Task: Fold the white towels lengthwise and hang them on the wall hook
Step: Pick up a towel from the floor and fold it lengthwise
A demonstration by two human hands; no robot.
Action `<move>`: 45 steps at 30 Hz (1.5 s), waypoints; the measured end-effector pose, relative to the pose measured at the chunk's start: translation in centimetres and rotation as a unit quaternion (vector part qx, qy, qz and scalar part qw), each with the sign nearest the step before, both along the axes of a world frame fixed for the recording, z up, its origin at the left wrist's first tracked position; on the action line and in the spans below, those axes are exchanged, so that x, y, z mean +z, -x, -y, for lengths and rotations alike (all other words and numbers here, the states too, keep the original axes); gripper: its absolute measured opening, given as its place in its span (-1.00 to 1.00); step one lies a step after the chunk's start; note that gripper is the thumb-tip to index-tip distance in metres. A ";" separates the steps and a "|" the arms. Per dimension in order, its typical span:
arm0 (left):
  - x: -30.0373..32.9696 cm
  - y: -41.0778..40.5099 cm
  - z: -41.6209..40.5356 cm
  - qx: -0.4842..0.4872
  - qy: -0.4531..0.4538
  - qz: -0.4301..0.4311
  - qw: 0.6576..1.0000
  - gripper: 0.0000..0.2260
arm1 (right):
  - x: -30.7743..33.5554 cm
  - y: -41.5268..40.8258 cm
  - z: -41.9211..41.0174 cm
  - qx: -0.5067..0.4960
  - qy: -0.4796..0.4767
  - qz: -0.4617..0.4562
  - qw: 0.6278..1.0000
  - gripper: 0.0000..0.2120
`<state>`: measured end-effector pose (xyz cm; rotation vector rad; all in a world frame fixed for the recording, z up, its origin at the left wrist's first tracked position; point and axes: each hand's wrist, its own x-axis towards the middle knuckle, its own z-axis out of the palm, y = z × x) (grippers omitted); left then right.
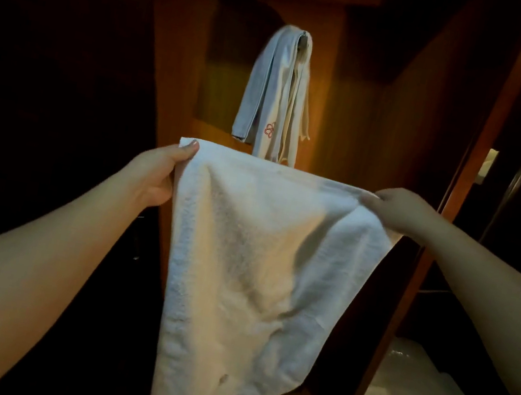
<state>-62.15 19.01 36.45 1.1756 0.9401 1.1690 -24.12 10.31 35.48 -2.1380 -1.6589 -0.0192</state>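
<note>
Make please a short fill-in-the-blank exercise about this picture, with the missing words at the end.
1. The left hand and the right hand hold the white towel by its ____ edge.
2. The hanging towels are draped over a metal ____ on the wooden panel.
3. One hanging towel bears a small red ____ design.

Missing words: top; hook; flower

Two bare forearms, uncovered from frame edge to wrist, no sleeve on either. Bare left hand (160,172) with short, trimmed thumbnail, unpainted. Bare right hand (403,210) with knuckles in view, nails hidden. Rings, watch, bracelet: none visible. Dim warm light; finer detail lost.
</note>
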 end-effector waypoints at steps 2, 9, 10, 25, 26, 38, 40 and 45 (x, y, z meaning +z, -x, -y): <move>-1.1 -0.8 0.4 0.001 0.032 0.030 0.999 -0.85 | -0.2 1.3 0.8 0.035 0.022 -0.097 0.994 -0.66; -5.9 -4.0 4.9 0.008 -0.025 -0.009 1.000 -0.67 | -1.5 8.1 5.3 0.186 0.003 -0.438 0.879 -0.82; -6.4 -4.4 5.8 0.012 -0.036 -0.015 0.999 -0.67 | -1.9 9.0 5.8 0.198 -0.010 -0.457 0.867 -0.82; -9.8 -6.9 13.7 -0.109 -0.098 -0.047 0.988 -0.71 | -9.2 14.6 10.4 0.258 -0.135 -0.262 0.920 -0.63; -10.0 -7.0 13.7 -0.118 -0.098 -0.045 0.987 -0.72 | -9.4 14.7 10.5 0.247 -0.155 -0.265 0.919 -0.67; -10.5 -7.1 13.3 -0.199 -0.094 -0.031 0.975 -0.73 | -7.9 14.6 10.6 0.192 -0.205 -0.248 0.927 -0.93; -10.5 -7.1 13.2 -0.213 -0.095 -0.033 0.972 -0.72 | -7.8 14.7 10.7 0.195 -0.203 -0.254 0.925 -0.93; -9.8 -7.5 13.4 -0.215 -0.129 -0.081 0.965 -0.74 | -7.6 14.2 10.3 0.176 -0.190 -0.325 0.909 -0.90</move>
